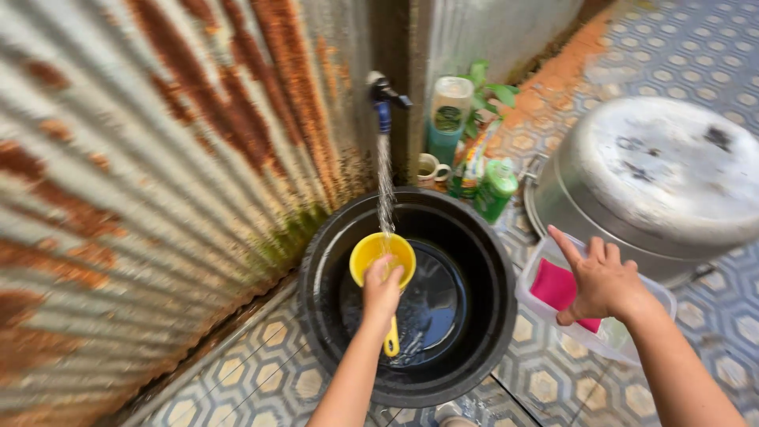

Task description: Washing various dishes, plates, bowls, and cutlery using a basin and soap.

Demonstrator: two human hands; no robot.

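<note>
Left hand: your left hand [382, 289] closes its fingers around the yellow plastic scoop [383, 261], round-bowled and long-handled, holding it over the basin with the handle tip poking out below your palm toward 6 o'clock.
Water: a thin, ropy stream [385, 186] drops from the tap [383, 95] at 12 o'clock straight into the scoop's bowl.
Tap: a small fitting with a blue neck, fixed where the wall panels meet.
Basin: the wide, round black plastic basin [490, 316] sits on the floor at centre, its inside glossy and wet, shallow water pooling at the bottom.
Right hand: your right hand [601, 281] hangs at 4 o'clock with fingers spread and loose, gripping nothing, just above a clear rectangular plastic tub [624, 344].
Tub: it sits touching the basin's right rim and holds a flat pink cloth [553, 286].
Pot: a big, dull metal pot [656, 178] with a scuffed, domed lid stands at 2 o'clock, behind the tub.
Wall: corrugated sheet metal [158, 174], streaked with orange rust and green at the foot, fills the 9 o'clock side.
Clutter: a mug [431, 168], a green-capped bottle [496, 188] and a tall teal container [447, 119] crowd the basin's far rim.
Floor: patterned hexagon tiles [711, 63], damp near the basin.
</note>
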